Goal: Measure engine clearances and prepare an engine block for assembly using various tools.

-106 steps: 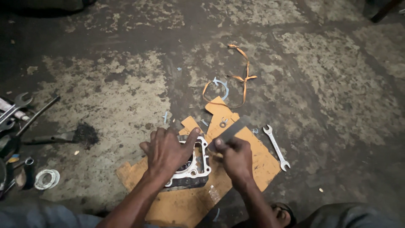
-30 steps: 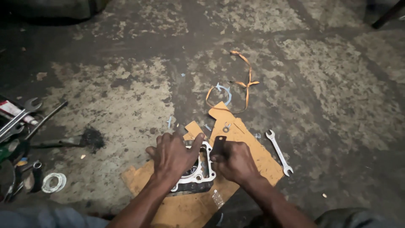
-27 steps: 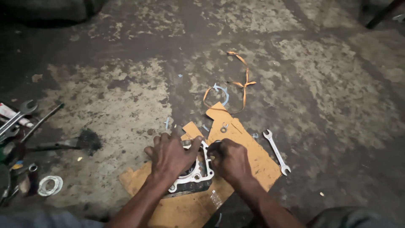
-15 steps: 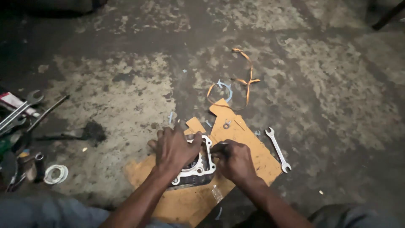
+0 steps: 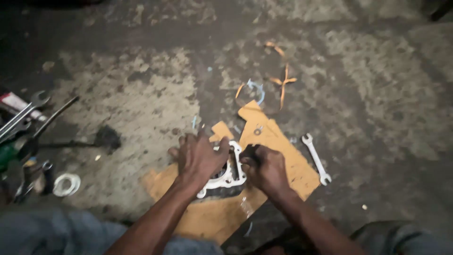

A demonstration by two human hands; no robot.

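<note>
Head view: left hand (image 5: 198, 158) spread flat on metal casting (image 5: 226, 177); right hand (image 5: 266, 167) fisted beside it, contents unclear

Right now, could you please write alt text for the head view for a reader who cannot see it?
A person's left hand presses a pale metal engine part onto an orange cardboard sheet on a stained concrete floor, while the right hand is fisted beside it. A spanner lies right; more tools lie far left.
</note>
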